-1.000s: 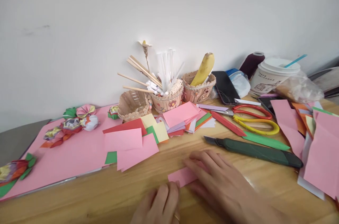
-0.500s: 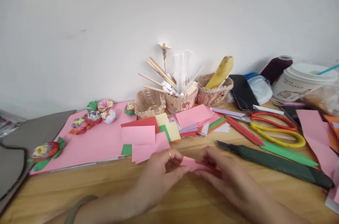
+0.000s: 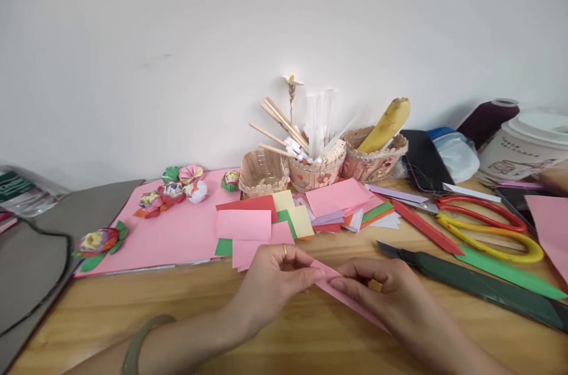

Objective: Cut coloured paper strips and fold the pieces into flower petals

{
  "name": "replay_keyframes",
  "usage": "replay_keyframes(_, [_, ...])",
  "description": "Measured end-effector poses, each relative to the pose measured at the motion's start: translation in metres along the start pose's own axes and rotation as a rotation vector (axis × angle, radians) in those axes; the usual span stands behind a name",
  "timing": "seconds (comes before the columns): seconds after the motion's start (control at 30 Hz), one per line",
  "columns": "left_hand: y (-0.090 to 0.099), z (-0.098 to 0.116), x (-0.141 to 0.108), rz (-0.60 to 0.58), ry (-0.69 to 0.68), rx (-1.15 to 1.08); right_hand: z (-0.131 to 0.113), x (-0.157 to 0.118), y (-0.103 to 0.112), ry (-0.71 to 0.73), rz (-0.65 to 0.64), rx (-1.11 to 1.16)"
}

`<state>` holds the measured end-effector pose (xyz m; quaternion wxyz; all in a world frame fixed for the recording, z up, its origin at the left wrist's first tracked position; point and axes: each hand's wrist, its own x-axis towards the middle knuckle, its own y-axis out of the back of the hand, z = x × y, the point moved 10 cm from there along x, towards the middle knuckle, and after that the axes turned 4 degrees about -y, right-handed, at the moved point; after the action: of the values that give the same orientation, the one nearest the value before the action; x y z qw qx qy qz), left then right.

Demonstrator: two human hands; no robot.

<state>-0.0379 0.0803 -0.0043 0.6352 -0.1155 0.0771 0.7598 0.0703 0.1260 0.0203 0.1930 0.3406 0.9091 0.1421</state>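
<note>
A narrow folded strip of pink paper (image 3: 348, 301) slants down to the right between my hands, just above the wooden tabletop. My left hand (image 3: 277, 277), with a ring on one finger, pinches its upper left end between thumb and fingertips. Along its middle, my right hand (image 3: 381, 289) presses the strip between thumb and forefinger; part of the lower end runs in front of the right palm. Beyond the hands lie pink paper rectangles (image 3: 243, 225) and a pile of coloured paper pieces (image 3: 337, 196). A dark green utility knife (image 3: 470, 280) rests to the right of my right hand.
Red-and-yellow scissors (image 3: 488, 224) lie at the right near a white lidded cup (image 3: 528, 147). Small baskets (image 3: 317, 175) along the wall hold sticks, swabs and a banana (image 3: 386, 123). Folded paper flowers (image 3: 173, 190) sit on a pink sheet (image 3: 177, 239) at the left.
The pink paper now shows as a longer, narrow slanted strip, with my right hand's grip shifted along it. The whole scene has moved rightward in view.
</note>
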Motion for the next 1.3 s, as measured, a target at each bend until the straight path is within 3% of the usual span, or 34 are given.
replay_keyframes(0.37, [0.003,-0.005,0.002,0.017,0.039,-0.037,0.016,0.002,-0.004,-0.041,-0.034,-0.014])
replay_keyframes(0.73, [0.002,-0.001,-0.002,-0.004,-0.006,0.036,-0.006,-0.010,0.001,0.172,0.040,-0.234])
replay_keyframes(1.1, [-0.002,-0.010,0.002,-0.034,-0.014,0.158,-0.008,-0.010,-0.004,0.226,0.017,-0.373])
replay_keyframes(1.3, [-0.012,-0.008,0.001,-0.126,-0.050,0.250,-0.007,-0.011,-0.012,0.229,-0.019,-0.366])
